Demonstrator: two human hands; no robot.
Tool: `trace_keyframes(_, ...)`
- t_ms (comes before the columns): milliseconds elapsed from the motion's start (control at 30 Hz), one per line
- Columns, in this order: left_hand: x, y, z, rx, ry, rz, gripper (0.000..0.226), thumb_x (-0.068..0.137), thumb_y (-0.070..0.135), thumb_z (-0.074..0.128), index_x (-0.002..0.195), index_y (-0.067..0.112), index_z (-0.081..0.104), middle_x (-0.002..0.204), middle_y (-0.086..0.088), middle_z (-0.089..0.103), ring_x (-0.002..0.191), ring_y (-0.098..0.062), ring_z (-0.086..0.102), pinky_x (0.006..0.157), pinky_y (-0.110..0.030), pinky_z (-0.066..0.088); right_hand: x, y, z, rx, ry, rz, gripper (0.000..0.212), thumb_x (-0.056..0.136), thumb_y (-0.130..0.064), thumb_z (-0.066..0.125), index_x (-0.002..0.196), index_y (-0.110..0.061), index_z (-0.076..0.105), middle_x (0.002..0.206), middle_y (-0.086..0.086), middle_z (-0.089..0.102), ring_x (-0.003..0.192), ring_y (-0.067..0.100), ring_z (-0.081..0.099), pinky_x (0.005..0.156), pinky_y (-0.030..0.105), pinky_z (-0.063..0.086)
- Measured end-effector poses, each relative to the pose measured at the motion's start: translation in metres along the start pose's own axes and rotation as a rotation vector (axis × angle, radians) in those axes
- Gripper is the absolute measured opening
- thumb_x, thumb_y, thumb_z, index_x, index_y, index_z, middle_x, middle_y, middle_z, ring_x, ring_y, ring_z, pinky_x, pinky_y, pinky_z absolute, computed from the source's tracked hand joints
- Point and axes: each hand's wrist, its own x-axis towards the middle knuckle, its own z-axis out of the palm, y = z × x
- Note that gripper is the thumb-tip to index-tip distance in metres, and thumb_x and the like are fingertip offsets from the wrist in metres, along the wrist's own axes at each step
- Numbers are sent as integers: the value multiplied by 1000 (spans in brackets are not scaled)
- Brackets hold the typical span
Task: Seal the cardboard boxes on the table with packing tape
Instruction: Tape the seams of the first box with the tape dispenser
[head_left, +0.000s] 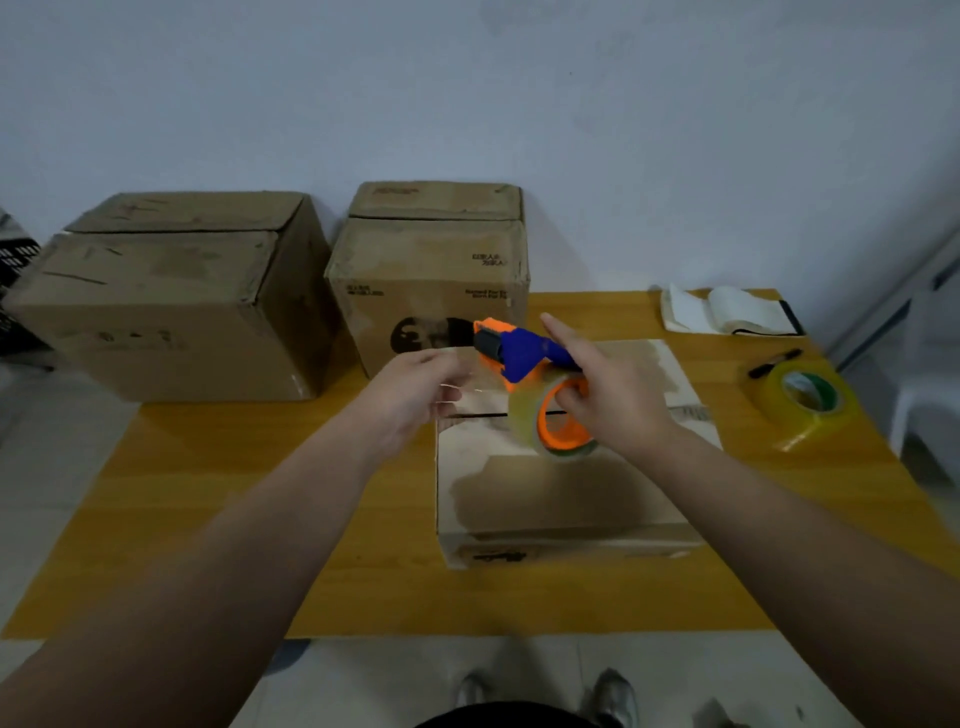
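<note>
Right hand (618, 400) holds tape dispenser (524, 358) over small box (561, 499); left hand (415, 395) pinches tape end (462, 387)

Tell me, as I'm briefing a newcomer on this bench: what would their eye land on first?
The blue-and-orange tape dispenser, gripped by the right hand above the small box at the front of the table, with the left hand apparently pinching its tape end. Then two large boxes at the back left, and a yellowish tape roll at the right edge.
</note>
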Motion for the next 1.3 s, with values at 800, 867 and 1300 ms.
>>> trace_keyframes(800,6,-16,-10,-96,439,91,19,101,18,37,110,10,50,81,-4,54,69,-10,53,58,-19,46,2,-16,-9,7,-225,-261,66,83,-58,44,135,-59,2,125,1,39,108,14,43,87,32,47)
trace_keyframes(867,8,-23,-15,32,423,149,19,100,18,38,110,7,51,80,-3,51,69,-11,52,59,-19,44,1,-13,-14,-24,-228,-279,65,83,-57,43,138,-53,8,125,4,41,108,16,44,88,31,46)
trace_keyframes(1300,0,-23,-10,-205,121,7,31,92,29,58,115,16,42,107,-12,64,83,-18,70,61,-28,56,2,-13,-12,-267,-234,-321,70,86,-56,45,147,-42,15,128,7,41,108,13,37,85,30,42)
